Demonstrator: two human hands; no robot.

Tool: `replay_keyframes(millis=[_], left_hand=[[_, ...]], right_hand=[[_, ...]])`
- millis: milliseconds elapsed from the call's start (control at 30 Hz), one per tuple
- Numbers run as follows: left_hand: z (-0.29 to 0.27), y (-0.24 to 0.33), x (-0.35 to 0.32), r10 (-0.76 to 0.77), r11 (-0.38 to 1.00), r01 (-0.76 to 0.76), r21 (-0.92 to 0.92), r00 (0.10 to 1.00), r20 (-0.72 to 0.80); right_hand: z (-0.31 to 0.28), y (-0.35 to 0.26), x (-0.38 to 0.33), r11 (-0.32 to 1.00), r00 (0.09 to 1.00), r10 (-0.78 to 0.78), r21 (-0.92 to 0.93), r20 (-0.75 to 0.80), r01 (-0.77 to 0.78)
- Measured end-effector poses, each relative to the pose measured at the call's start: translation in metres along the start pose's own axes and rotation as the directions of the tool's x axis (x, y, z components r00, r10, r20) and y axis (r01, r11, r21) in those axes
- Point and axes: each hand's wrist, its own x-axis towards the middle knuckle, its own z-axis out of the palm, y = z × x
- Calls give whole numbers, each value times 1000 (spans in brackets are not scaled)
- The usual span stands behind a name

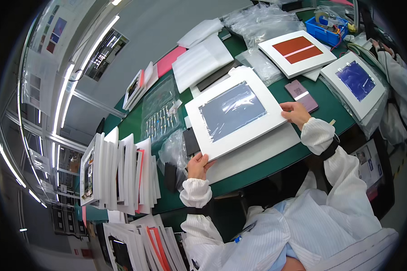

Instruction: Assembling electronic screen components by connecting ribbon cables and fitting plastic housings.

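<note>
A white rectangular panel with a grey, film-covered screen (233, 113) is held between my two hands over the green table. My left hand (198, 167) grips its near left corner, thumb on top. On the right edge, my right hand (296, 113) has its thumb on the frame and its fingers curled at the side. Glare crosses the clear film. Beneath the panel lies a white sheet (262, 151) along the table's near edge. A pinkish phone-like device (301, 95) lies just beyond my right hand. Close to my left hand are a crumpled clear bag (174, 149) and a dark block (170, 176).
White panels with red (296, 49) and blue (355, 81) screens lie at right. A clear tray (160, 113) holds small parts. White foam sheets (201, 63), clear bags (262, 22) and a blue bin (325, 30) stand behind. Upright panel stacks (122, 174) line the left. Another person's sleeve (395, 72) shows far right.
</note>
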Motion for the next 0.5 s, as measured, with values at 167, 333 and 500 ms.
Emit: replay_keyframes(millis=[167, 333, 500], left_hand=[[2, -13, 15, -68, 998, 69, 12, 997, -32], [1, -9, 14, -117, 992, 116, -45, 993, -23], [2, -12, 15, -104, 994, 103, -34, 994, -22]], right_hand=[[-2, 16, 15, 990, 996, 1, -139, -90, -14], [3, 12, 16, 962, 996, -39, -272, -80, 15], [5, 12, 15, 973, 994, -83, -221, -71, 65]])
